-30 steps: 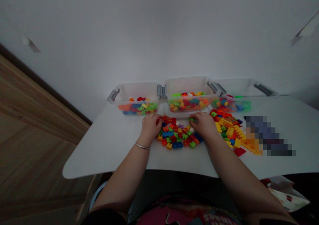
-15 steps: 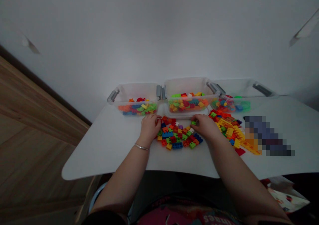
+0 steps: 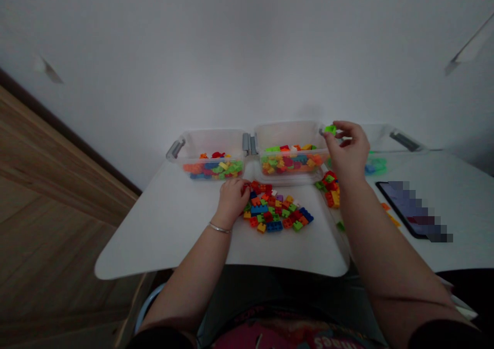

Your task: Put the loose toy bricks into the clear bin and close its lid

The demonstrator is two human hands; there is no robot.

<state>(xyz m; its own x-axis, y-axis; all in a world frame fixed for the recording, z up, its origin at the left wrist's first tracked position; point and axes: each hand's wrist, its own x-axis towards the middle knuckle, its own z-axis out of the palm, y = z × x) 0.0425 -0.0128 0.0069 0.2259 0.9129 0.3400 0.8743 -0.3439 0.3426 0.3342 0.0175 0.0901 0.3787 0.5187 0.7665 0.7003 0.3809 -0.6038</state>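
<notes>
A light green toy building block is pinched between the thumb and fingers of my right hand. That hand is raised near the inner end of the right clear bin, beside the middle bin. My left hand rests on the white table at the left edge of a pile of mixed toy blocks. Its fingers are curled together by the pile, and what they hold, if anything, is hidden. Blocks of many colours fill the bottom of the middle bin.
A left clear bin holds more blocks. Grey latches sit between the left and middle bins. On the right lie a second heap of blocks, partly behind my right arm, and a phone with a blurred screen. The wall stands right behind the bins.
My right hand has lifted the green block from the right side of the pile, up and to the right towards the bins. My left hand has stayed in place.
</notes>
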